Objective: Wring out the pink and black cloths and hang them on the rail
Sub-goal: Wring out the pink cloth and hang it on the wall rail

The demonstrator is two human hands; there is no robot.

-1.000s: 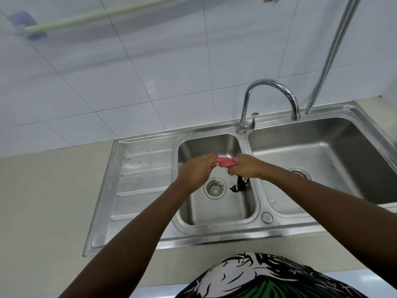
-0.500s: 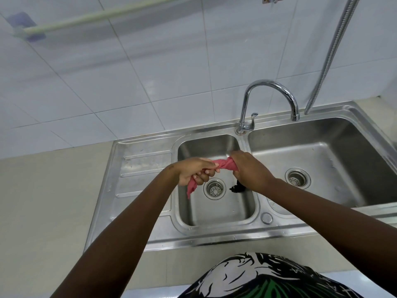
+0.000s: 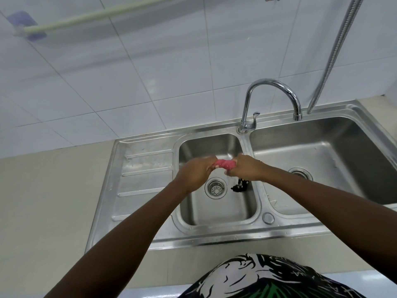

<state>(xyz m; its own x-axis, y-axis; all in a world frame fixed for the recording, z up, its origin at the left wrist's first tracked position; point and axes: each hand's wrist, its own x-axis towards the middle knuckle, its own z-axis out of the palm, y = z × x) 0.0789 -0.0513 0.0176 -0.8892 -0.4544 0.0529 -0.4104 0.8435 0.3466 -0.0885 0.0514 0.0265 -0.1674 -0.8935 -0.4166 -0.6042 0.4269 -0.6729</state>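
A pink cloth point(image 3: 224, 164) is twisted into a tight roll above the left sink basin point(image 3: 217, 209). My left hand point(image 3: 194, 174) grips its left end and my right hand point(image 3: 246, 169) grips its right end. Below my right hand a black cloth point(image 3: 240, 186) with pale specks hangs over the divider into the basin, partly hidden by the hand. The pale green rail point(image 3: 94, 17) runs across the tiled wall at the upper left, on a blue mount, with nothing on it.
A chrome tap point(image 3: 270, 100) arches over the divider between the basins. The right basin point(image 3: 335, 166) has its own drain. A metal shower hose point(image 3: 335, 50) hangs down the wall at the right. A ribbed draining board point(image 3: 146, 181) lies left of the basins.
Half a second ago a loose pink end hung from my left hand; now both hands have the cloth pulled into a short tight twist between them again.
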